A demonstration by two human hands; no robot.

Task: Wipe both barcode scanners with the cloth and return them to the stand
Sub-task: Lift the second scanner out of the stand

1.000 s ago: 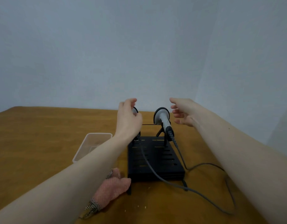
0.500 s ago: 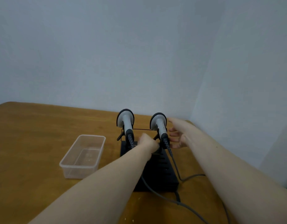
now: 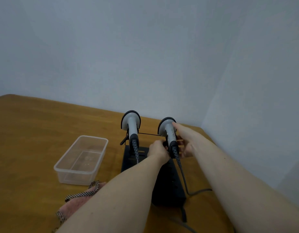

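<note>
Two grey barcode scanners sit upright in a black stand [image 3: 169, 187] near the far right corner of the wooden desk [image 3: 36, 132], where two pale walls meet. The left scanner [image 3: 132, 126] stands untouched, its coiled cable running down onto the stand's base. Both hands are on the right scanner [image 3: 168, 132]. The left hand [image 3: 158, 149] has its fingers curled against the lower handle from the left side. The right hand [image 3: 185, 142] wraps the handle from the right, one finger stretched up along the scanner's head. The right scanner's cable [image 3: 183, 175] drops off the right side of the stand and trails across the desk toward the near edge.

A clear plastic tub [image 3: 81, 160] sits just left of the stand, a strip of bare desk between them. The pink cloth [image 3: 74, 204] with checked trim lies in front of the tub, partly hidden under the left forearm, near the desk's near edge. Left of the tub the desk runs open and wide to its far left corner. On the right, the desk edge lies close beside the right forearm, with the wall just beyond.
</note>
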